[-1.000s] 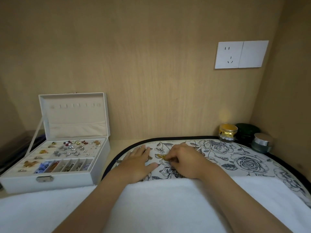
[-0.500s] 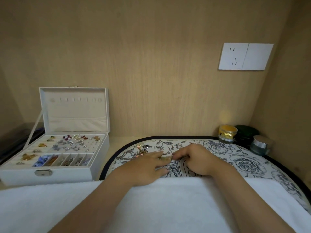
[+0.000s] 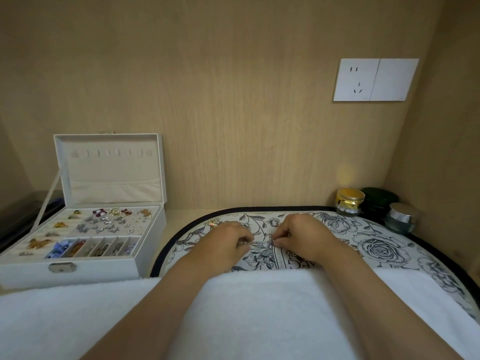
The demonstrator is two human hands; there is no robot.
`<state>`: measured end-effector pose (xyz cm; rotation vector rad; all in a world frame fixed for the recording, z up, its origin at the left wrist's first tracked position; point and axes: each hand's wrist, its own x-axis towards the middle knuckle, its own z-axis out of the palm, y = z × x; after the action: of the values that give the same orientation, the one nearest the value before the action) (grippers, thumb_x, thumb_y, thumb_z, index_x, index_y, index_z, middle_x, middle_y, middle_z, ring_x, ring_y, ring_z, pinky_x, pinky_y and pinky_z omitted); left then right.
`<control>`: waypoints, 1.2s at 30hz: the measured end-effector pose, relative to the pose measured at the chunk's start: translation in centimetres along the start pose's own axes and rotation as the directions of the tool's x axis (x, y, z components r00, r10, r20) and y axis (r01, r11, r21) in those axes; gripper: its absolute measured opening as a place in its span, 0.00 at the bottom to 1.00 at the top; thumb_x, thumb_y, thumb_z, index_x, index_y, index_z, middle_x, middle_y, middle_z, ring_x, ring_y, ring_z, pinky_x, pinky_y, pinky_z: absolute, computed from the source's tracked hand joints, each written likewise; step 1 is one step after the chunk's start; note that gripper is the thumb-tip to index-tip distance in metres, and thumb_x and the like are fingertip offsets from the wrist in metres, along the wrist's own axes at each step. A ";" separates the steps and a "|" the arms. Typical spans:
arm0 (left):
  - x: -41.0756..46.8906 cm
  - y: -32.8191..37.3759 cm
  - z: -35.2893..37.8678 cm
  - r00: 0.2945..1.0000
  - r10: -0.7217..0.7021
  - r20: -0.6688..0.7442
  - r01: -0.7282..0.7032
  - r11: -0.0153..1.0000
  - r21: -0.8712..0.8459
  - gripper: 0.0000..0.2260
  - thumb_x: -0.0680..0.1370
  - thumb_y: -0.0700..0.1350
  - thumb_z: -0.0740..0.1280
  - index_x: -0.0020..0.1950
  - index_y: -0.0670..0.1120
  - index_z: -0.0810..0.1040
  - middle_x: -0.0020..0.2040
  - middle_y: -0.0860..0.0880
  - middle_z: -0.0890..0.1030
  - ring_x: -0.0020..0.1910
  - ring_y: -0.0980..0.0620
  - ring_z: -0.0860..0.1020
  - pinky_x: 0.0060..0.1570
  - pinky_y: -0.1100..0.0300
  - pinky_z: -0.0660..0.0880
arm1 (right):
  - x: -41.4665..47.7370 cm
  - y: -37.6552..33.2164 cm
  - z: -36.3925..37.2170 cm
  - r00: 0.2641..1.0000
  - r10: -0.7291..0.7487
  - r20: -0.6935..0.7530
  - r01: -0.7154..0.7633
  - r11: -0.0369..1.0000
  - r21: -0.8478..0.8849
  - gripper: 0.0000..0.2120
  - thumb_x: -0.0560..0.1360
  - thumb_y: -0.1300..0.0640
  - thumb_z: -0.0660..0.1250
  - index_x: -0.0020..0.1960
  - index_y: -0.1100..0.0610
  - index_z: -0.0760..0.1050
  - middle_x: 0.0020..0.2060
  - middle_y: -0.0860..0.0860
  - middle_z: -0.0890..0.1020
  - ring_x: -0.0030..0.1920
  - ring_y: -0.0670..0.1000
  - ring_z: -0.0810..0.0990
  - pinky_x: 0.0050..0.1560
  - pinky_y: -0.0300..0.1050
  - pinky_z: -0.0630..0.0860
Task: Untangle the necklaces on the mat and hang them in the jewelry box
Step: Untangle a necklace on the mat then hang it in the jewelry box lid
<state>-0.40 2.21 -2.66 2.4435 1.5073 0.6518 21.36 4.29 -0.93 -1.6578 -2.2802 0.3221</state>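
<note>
While both hands work over the middle of the mat (image 3: 376,245), the left hand (image 3: 223,242) and right hand (image 3: 304,237) each pinch one end of a short silver chain (image 3: 261,242). It is stretched between curled fingertips, low over the mat's print. More tangled necklaces (image 3: 211,224) lie on the mat's far-left part, partly behind the left hand. The jewelry box (image 3: 104,271) stands open just off the mat's left edge, its lid hooks (image 3: 114,153) bare. Judgement: the chain is very light, limp and thin, and it kinks and snags easily. Grip close to the knot or clasp, fingertips only, and tease gently, no yanking.
</note>
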 end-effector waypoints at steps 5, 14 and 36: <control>0.7 -0.8 1.3 0.996 0.007 -0.089 -0.006 1.000 0.007 0.06 0.77 0.48 0.69 0.54 0.51 0.83 0.50 0.54 0.79 0.53 0.56 0.74 0.57 0.57 0.74 | 0.0 0.0 0.0 0.994 0.009 -0.111 0.010 0.985 0.171 0.01 0.75 0.54 0.73 0.45 0.49 0.82 0.39 0.41 0.82 0.42 0.41 0.79 0.49 0.43 0.78; 0.6 -1.6 1.6 0.993 -0.023 -0.114 0.008 0.992 -0.126 0.07 0.77 0.47 0.71 0.55 0.53 0.83 0.47 0.59 0.78 0.51 0.60 0.75 0.53 0.64 0.71 | 0.5 -2.7 -0.3 0.956 0.109 -0.274 0.145 0.636 0.758 0.03 0.74 0.62 0.74 0.45 0.57 0.81 0.40 0.55 0.86 0.37 0.46 0.83 0.41 0.39 0.79; -0.4 0.7 -2.9 0.954 -0.297 -0.047 0.131 0.551 -0.824 0.09 0.80 0.40 0.65 0.41 0.46 0.81 0.27 0.48 0.71 0.32 0.47 0.72 0.50 0.51 0.81 | 0.3 -2.6 -1.2 0.924 0.321 -0.208 0.039 0.464 0.885 0.16 0.78 0.67 0.59 0.52 0.54 0.82 0.28 0.49 0.70 0.24 0.46 0.62 0.25 0.39 0.61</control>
<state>-1.37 1.39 0.07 1.4769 1.1284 1.2126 19.43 3.82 1.08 -1.1657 -1.2594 0.9716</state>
